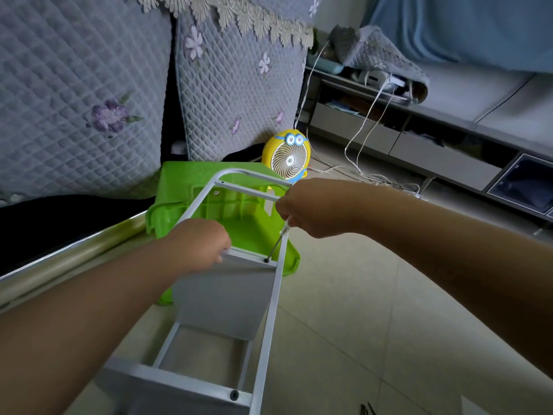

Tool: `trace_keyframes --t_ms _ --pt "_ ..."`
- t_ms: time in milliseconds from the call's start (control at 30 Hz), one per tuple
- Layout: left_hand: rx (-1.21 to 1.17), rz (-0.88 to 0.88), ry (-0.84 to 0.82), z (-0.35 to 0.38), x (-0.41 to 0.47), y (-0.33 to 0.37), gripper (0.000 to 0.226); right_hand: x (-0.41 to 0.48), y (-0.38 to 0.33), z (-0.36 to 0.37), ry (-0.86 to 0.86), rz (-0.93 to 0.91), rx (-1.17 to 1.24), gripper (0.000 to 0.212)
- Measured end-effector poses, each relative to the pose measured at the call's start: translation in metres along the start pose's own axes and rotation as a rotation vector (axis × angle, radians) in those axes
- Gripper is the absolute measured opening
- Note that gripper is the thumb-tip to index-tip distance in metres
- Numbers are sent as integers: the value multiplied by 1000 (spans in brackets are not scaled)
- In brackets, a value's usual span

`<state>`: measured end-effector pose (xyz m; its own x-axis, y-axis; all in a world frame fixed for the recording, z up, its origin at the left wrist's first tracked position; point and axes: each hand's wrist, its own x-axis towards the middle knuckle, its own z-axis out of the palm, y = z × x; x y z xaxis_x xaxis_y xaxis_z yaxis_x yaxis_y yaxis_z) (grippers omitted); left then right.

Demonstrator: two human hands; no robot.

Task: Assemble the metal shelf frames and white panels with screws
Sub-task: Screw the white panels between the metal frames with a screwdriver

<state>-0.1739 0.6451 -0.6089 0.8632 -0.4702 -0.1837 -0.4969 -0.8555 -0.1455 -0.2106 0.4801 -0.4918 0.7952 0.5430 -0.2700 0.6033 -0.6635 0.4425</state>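
Note:
A white metal shelf frame (pixel 270 313) runs from the bottom of the view up to a curved top bar over a green stool. A white panel (pixel 223 295) sits between its rails, and another panel (pixel 167 384) lies lower down. My left hand (pixel 199 245) grips the upper panel's top edge. My right hand (pixel 308 209) holds a thin screwdriver (pixel 276 242), whose tip rests on a dark screw (pixel 266 260) at the panel's top right corner. A second dark screw (pixel 234 394) sits in the lower panel's edge.
The green plastic stool (pixel 227 205) lies under the frame's upper end. A yellow cartoon fan (pixel 287 155) stands behind it on the tiled floor, with white cables (pixel 359 163) trailing right. A quilted sofa is at left, a low TV cabinet (pixel 434 157) at right.

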Motion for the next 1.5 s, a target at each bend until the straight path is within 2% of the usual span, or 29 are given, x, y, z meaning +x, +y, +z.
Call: trace_keyframes --t_ms 167,400,533,833,933,1033,1133,1367,1500 --pt "109 76 36 0 9 8 22 6 -13 4 12 -86 -95 17" --pt "171 101 54 1 11 10 22 10 -22 -5 -48 -102 -167 18" --pt "171 99 64 3 11 9 22 11 -19 -3 -36 -37 -100 39" --pt "211 93 52 5 12 11 27 9 -14 10 -1 199 164 40" --pt "210 83 45 6 12 12 26 5 -17 15 27 226 188 32" --pt "169 66 46 6 13 11 26 -6 -14 20 40 196 40 21" --pt "152 57 41 9 13 11 23 -15 -8 25 10 95 -190 28" --pt "113 40 21 8 14 10 23 -7 -14 11 40 -151 -367 26" --pt "110 33 6 5 14 10 22 -2 -13 9 14 -165 -451 24"
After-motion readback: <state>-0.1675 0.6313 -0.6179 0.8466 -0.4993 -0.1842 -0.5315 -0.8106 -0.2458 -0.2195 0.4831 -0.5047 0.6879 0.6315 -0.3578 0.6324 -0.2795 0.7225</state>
